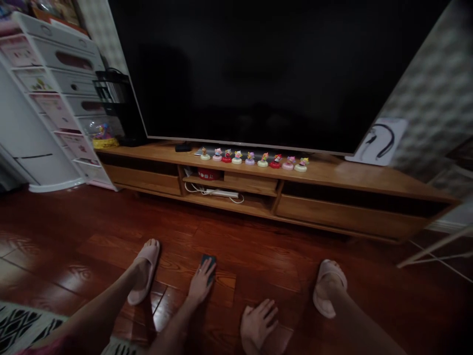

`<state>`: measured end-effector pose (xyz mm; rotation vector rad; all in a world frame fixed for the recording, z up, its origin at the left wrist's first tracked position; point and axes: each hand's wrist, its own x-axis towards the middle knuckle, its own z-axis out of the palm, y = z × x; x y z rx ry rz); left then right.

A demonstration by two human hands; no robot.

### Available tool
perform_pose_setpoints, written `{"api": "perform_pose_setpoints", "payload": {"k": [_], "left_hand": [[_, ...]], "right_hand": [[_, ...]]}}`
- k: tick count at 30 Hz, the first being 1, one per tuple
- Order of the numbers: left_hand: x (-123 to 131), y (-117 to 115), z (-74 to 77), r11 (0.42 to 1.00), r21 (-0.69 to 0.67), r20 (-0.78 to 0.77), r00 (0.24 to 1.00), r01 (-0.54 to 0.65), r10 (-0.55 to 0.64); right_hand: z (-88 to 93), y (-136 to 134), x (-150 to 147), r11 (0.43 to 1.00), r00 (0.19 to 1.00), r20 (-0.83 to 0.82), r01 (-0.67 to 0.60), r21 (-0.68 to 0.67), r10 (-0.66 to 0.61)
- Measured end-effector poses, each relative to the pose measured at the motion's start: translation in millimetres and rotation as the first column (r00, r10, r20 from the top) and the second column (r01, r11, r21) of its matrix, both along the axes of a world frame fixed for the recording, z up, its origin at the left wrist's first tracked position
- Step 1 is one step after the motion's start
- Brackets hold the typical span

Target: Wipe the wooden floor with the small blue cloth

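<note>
- We see one dark pad [209, 257] in front of the stand [388, 183], its long axis pointing roughly toward it.
- Our two hands: left hand [201, 283] flat over the pad, right hand [258, 323] spread, farther from the stand.
- We count nine figures [250, 159] atop the stand, two slippers [148, 268] before it.

Floor [258, 246] is glossy red-brown wood planks, light glare at left. On it: dark flat object [206, 257] near middle, pale slippers [150, 252] left and right of that, black-patterned pale rug [29, 323] near left. Wooden TV stand [229, 205] on far side.
</note>
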<state>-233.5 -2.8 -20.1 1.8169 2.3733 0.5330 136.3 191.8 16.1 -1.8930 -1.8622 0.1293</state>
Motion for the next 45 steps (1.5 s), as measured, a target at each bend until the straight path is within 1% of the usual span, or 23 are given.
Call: {"api": "perform_pose_setpoints", "payload": {"k": [3, 5, 6, 8, 10, 11, 13, 16, 18, 20, 22, 23, 25, 28, 30, 32, 34, 36, 37, 39, 42, 44, 45], "left_hand": [[-60.2, -15.2, 1.6, 0.965, 0.046, -0.030, 0.965, -0.259, 0.260], [-80.3, -25.6, -1.2, 0.920, 0.087, -0.055, 0.921, -0.381, 0.387], [-81.8, -29.5, -3.2, 0.895, 0.109, -0.066, 0.896, -0.432, 0.440], [-67.0, -33.2, -7.4, 0.842, 0.148, -0.082, 0.842, -0.519, 0.533], [-32.5, -31.0, -11.6, 0.810, 0.178, -0.085, 0.811, -0.560, 0.579], [-10.5, -28.1, -13.9, 0.814, 0.185, -0.083, 0.817, -0.551, 0.571], [36.6, -20.2, -19.2, 0.869, 0.192, -0.072, 0.876, -0.457, 0.476], [96.4, -8.2, -27.3, 0.961, 0.174, -0.068, 0.971, -0.215, 0.230], [116.3, -2.8, -29.8, 0.988, 0.142, -0.078, 0.995, -0.055, 0.067], [114.5, 0.1, -27.9, 0.991, 0.104, -0.089, 0.994, 0.078, -0.069], [91.7, 0.5, -22.4, 0.984, 0.069, -0.091, 0.984, 0.162, -0.156], [74.1, -0.2, -18.9, 0.984, 0.057, -0.087, 0.983, 0.169, -0.163], [32.2, -3.9, -12.2, 0.994, 0.051, -0.072, 0.993, 0.092, -0.088], [-27.5, -16.0, -6.6, 0.987, 0.092, -0.034, 0.991, -0.129, 0.133], [-50.8, -26.9, -6.3, 0.956, 0.140, -0.008, 0.966, -0.256, 0.260], [-53.4, -36.5, -7.0, 0.916, 0.180, 0.004, 0.932, -0.357, 0.362], [-35.1, -41.6, -7.0, 0.866, 0.196, 0.007, 0.884, -0.459, 0.467], [-0.2, -41.3, -6.0, 0.820, 0.184, 0.012, 0.835, -0.543, 0.550], [21.2, -39.5, -5.7, 0.812, 0.172, 0.015, 0.826, -0.557, 0.564], [66.8, -34.6, -6.5, 0.847, 0.136, 0.029, 0.856, -0.514, 0.516], [127.3, -29.6, -12.6, 0.920, 0.084, 0.084, 0.923, -0.382, 0.375], [152.3, -29.7, -17.2, 0.954, 0.067, 0.108, 0.953, -0.291, 0.283], [158.1, -30.7, -18.5, 0.967, 0.061, 0.108, 0.965, -0.246, 0.239]], "right_hand": [[22.2, 34.0, 30.1, 1.000, 1.000, -0.006, 0.020, 0.003, -0.020], [37.3, 57.6, 47.8, 0.999, 0.999, -0.006, 0.047, 0.002, -0.047], [44.7, 69.8, 56.2, 0.998, 0.998, -0.002, 0.065, 0.000, -0.065], [57.3, 93.2, 71.5, 0.995, 0.995, 0.010, 0.096, -0.008, -0.096], [65.0, 111.0, 83.0, 0.993, 0.993, 0.020, 0.113, -0.014, -0.113], [66.3, 116.1, 86.3, 0.993, 0.993, 0.022, 0.116, -0.012, -0.116], [63.7, 115.6, 86.4, 0.994, 0.994, 0.027, 0.111, -0.011, -0.110], [47.0, 84.2, 66.0, 0.997, 0.997, 0.015, 0.072, -0.021, -0.072], [29.7, 47.4, 40.4, 0.999, 1.000, -0.006, 0.028, -0.037, -0.028], [10.8, 7.1, 11.1, 0.998, 1.000, -0.016, -0.010, -0.066, 0.009], [-6.3, -29.1, -16.2, 0.997, 1.000, -0.016, -0.022, -0.080, 0.021], [-13.5, -44.7, -28.1, 0.996, 1.000, -0.014, -0.024, -0.084, 0.023], [-25.5, -71.3, -47.7, 0.996, 1.000, -0.012, -0.023, -0.092, 0.022], [-39.4, -103.8, -70.0, 0.994, 1.000, -0.009, -0.018, -0.106, 0.017], [-47.0, -122.5, -83.1, 0.993, 1.000, -0.005, -0.009, -0.117, 0.008], [-52.0, -138.6, -96.7, 0.992, 1.000, -0.002, 0.003, -0.124, -0.003], [-53.2, -150.9, -110.4, 0.992, 0.999, 0.024, 0.047, -0.118, -0.045], [-50.6, -159.1, -121.8, 0.990, 0.993, 0.071, 0.101, -0.096, -0.094], [-48.3, -161.9, -125.8, 0.989, 0.989, 0.092, 0.120, -0.085, -0.112], [-43.6, -165.4, -129.5, 0.990, 0.990, 0.096, 0.113, -0.082, -0.105], [-39.0, -167.6, -126.5, 0.993, 0.997, 0.056, 0.063, -0.104, -0.058], [-37.9, -167.8, -123.2, 0.993, 0.998, 0.049, 0.046, -0.112, -0.041], [-37.4, -167.6, -122.2, 0.992, 0.998, 0.051, 0.048, -0.113, -0.043]]}}
